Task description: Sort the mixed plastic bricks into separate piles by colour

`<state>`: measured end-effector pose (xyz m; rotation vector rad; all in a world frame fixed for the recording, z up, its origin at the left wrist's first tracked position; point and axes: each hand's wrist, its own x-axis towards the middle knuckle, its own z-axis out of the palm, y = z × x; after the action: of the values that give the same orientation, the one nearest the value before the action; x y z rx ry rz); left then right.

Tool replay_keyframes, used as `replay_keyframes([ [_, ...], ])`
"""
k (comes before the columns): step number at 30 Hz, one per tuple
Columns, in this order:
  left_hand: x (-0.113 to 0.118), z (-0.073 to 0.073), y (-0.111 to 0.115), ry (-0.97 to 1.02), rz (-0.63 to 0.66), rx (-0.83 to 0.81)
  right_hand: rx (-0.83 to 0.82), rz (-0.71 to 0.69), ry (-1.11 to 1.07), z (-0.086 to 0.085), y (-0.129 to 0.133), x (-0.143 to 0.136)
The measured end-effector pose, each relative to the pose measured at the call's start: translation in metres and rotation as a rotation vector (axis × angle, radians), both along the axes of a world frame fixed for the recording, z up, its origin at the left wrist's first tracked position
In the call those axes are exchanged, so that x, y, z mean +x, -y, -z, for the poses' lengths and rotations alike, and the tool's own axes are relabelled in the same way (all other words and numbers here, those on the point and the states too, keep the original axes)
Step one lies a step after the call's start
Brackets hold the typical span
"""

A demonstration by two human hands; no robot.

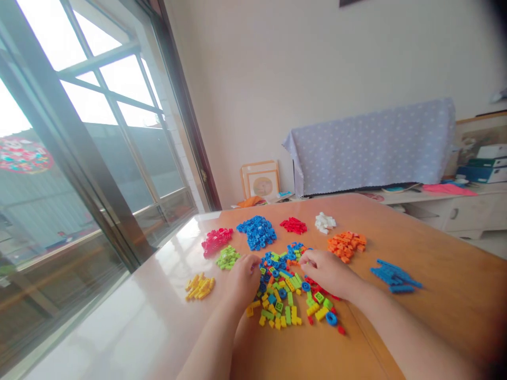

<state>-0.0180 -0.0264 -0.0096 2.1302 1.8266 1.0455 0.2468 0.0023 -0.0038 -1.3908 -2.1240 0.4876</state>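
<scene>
A mixed pile of small toy building bricks [291,285] in yellow, green, blue, orange and red lies in front of me on the wooden table [396,232]. At the pile's left edge is my left hand [244,274], its fingers curled inward. My right hand [325,269] reaches over the pile's right side with thumb and fingers drawn together. Whatever either hand pinches is hidden or too small to name. Near my left hand sits a heap of light green bricks [228,257]; yellow bricks [200,286] lie farther left.
Single-colour heaps ring the pile: pink bricks [217,241], blue bricks [257,232], red bricks [293,226], white bricks [325,222], orange bricks [346,245] and long blue bricks [396,275]. A window [106,105] stands left. Behind the table, a dotted cloth [372,150] hangs above a cabinet [471,211].
</scene>
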Motion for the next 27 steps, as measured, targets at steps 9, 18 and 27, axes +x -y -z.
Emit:
replay_keyframes([
  [9, 0.021, -0.007, 0.012, 0.012, 0.207, -0.022, 0.004, -0.015, 0.259, 0.004, 0.005, -0.013],
  [18, 0.031, -0.011, 0.016, 0.014, 0.234, -0.036, -0.083, 0.012, 0.144, 0.011, 0.004, -0.023],
  [27, 0.031, -0.011, 0.019, -0.001, 0.235, -0.022, 0.012, -0.036, 0.022, 0.019, 0.000, -0.025],
])
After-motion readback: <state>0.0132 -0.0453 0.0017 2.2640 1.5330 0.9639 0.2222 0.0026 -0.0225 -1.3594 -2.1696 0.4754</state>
